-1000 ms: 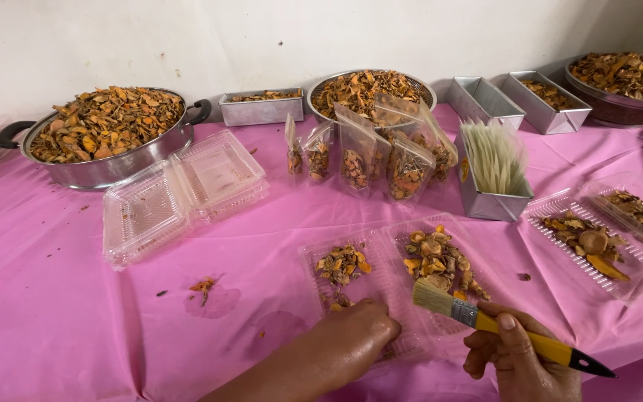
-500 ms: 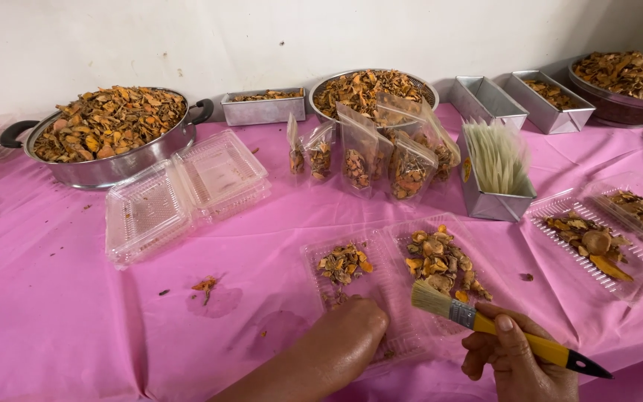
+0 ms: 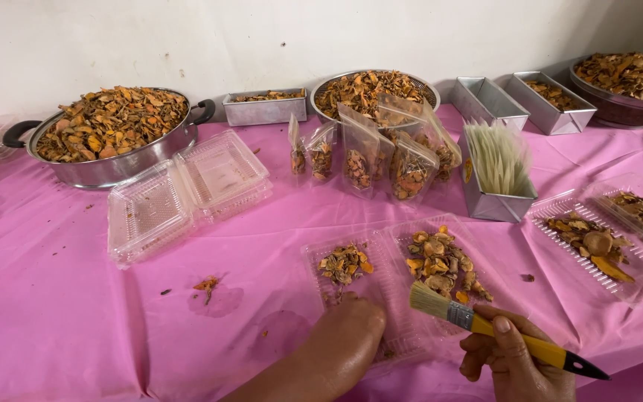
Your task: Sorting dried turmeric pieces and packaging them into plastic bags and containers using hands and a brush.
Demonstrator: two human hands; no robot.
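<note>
My right hand (image 3: 513, 357) grips a paintbrush with a yellow handle (image 3: 511, 337), its pale bristles pointing left over the near edge of an open clear plastic clamshell box (image 3: 392, 286). The box holds two piles of dried orange and brown pieces (image 3: 440, 264). My left hand (image 3: 344, 335) rests fingers-down on the near left corner of that box, palm hidden; I cannot see anything in it.
On the pink cloth (image 3: 61, 313) stand a large pan of dried pieces (image 3: 109, 134), empty clamshell boxes (image 3: 187, 193), several filled clear pouches (image 3: 370, 152), metal tins (image 3: 266, 108), a tin of pale sticks (image 3: 496, 167) and another filled clamshell box (image 3: 604, 238). Crumbs (image 3: 206, 284) lie at left.
My left hand has slid a little toward the near left corner of the box. The brush and right hand have stayed almost still.
</note>
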